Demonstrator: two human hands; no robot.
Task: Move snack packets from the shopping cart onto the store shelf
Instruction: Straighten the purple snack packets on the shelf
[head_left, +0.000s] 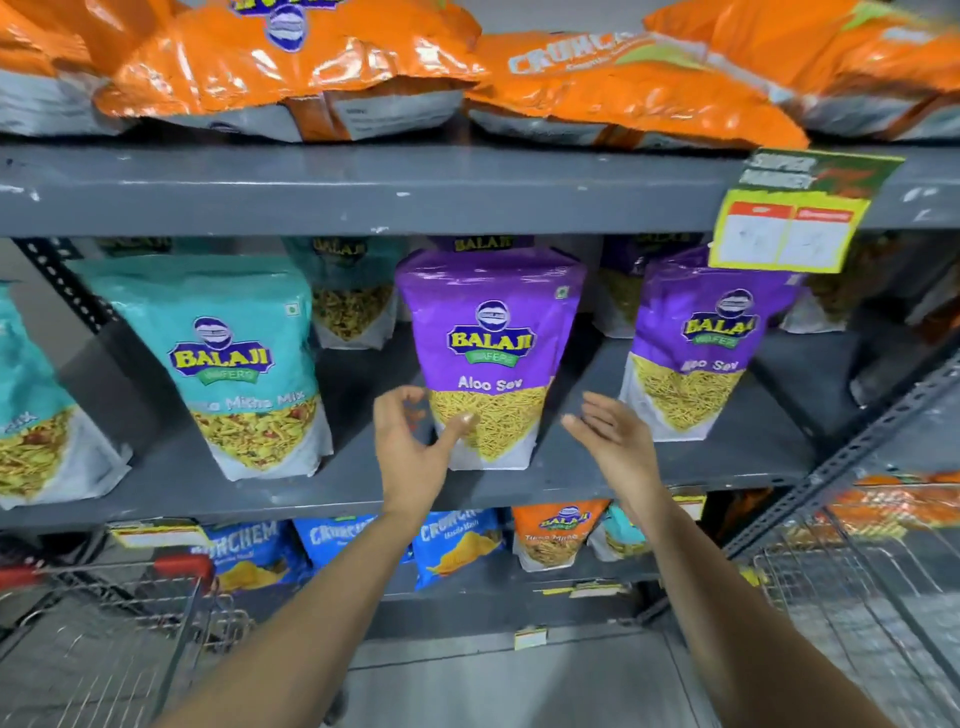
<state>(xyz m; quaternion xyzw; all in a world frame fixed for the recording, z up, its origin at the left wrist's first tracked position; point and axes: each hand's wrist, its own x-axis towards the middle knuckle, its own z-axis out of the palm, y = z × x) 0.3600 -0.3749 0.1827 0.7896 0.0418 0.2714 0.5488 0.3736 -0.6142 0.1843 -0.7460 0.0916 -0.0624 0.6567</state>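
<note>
A purple Aloo Sev packet (491, 332) stands upright on the middle grey shelf (571, 467). My left hand (413, 447) hovers at its lower left corner, fingers spread, thumb near the packet's bottom. My right hand (615, 441) is open just right of the packet and apart from it. Neither hand grips anything. A second purple Aloo Sev packet (696, 353) stands to the right. A teal mix packet (223, 364) stands to the left. The shopping cart (104, 623) with its red handle is at the lower left.
Orange packets (291, 62) lie on the top shelf. A yellow price tag (789, 223) hangs from its edge. Blue and orange packets (457, 545) fill the lower shelf. A wire basket (857, 571) and slotted upright are at the right.
</note>
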